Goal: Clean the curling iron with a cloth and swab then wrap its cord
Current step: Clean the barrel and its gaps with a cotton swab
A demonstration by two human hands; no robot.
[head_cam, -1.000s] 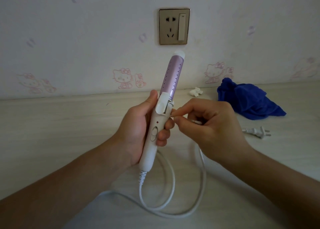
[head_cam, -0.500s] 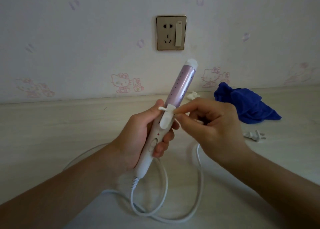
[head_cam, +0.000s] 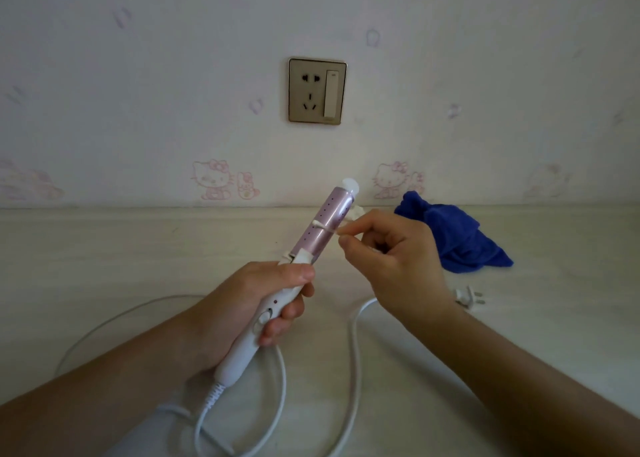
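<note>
My left hand [head_cam: 252, 304] grips the white handle of the curling iron [head_cam: 325, 228], which tilts up to the right with its pink barrel and white tip above the table. My right hand [head_cam: 398, 259] pinches a cotton swab [head_cam: 325, 227] between thumb and forefinger. The swab lies across the middle of the barrel, its tip touching the barrel's left side. The white cord [head_cam: 353, 359] loops loosely over the table below both arms and ends in a plug [head_cam: 469, 297] on the right. A blue cloth [head_cam: 453, 238] lies crumpled at the back right.
A wall socket with a switch [head_cam: 317, 91] sits above the table on the patterned wall. A small white wad [head_cam: 358, 211] lies by the wall, partly behind the barrel. The pale table [head_cam: 104, 266] stretches left and right.
The swab has moved from the clamp lever near the handle up to the middle of the barrel. The iron has tilted further to the right and sits lower in view as the camera tipped up.
</note>
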